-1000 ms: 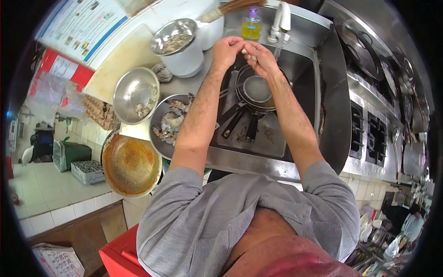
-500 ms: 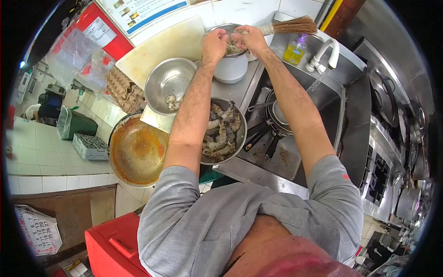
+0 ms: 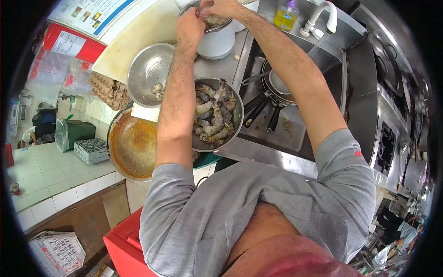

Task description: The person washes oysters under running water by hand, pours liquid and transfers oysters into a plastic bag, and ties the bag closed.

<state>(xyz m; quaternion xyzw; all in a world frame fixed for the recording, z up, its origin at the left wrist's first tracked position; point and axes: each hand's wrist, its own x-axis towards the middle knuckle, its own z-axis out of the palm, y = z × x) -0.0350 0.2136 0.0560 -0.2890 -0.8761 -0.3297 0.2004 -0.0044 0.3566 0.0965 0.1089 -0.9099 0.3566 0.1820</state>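
My left hand point(image 3: 190, 28) and my right hand point(image 3: 220, 8) meet at the top edge of the view, over a metal bowl point(image 3: 223, 27) of greyish shrimp shells. Both hands are closed, fingertips pinched close together; whatever they hold is too small and hidden to name. The bowl rests on a white tub point(image 3: 217, 47). Below my left forearm, a pan holds several raw unpeeled shrimp point(image 3: 213, 117). Left of that forearm, a perforated metal colander point(image 3: 146, 69) contains a few pale peeled pieces point(image 3: 158, 88).
To the right, a sink point(image 3: 300, 154) holds stacked pans point(image 3: 276, 99) under a running faucet point(image 3: 323, 18). Yellow soap point(image 3: 285, 18) stands behind it. A sauce-stained wok point(image 3: 134, 145) and egg cartons point(image 3: 110, 90) lie left. People point(image 3: 44, 121) appear in the background.
The view has shifted, so the hands, bowl and counter sit higher and further left. Both hands remain pinched together over the bowl. The broom-like brush has left the view.
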